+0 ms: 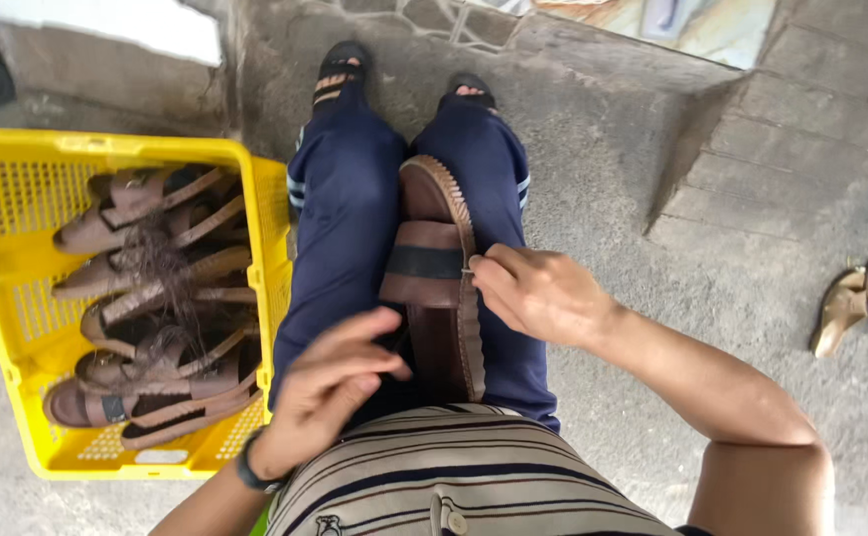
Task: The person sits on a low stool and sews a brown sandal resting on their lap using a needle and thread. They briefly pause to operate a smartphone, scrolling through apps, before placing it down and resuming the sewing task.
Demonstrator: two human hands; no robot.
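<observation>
Brown sandal pinched on the lap

Yellow plastic crate (pixel 17 298) stands on the concrete floor (pixel 732 328) at the left, filled with brown sandals (pixel 146 298) lying on their sides. Next to it, the left hand (pixel 330 392) hovers over the thigh, fingers loosely curled, grip narrow and holding nothing. A brown sandal (pixel 439 268) lies lengthwise between the knees. The right hand (pixel 538 293) pinches a small needle (pixel 467 271) at its stitched edge. Far right, a tan pair of sandals (pixel 861 303) rests on the floor.
</observation>
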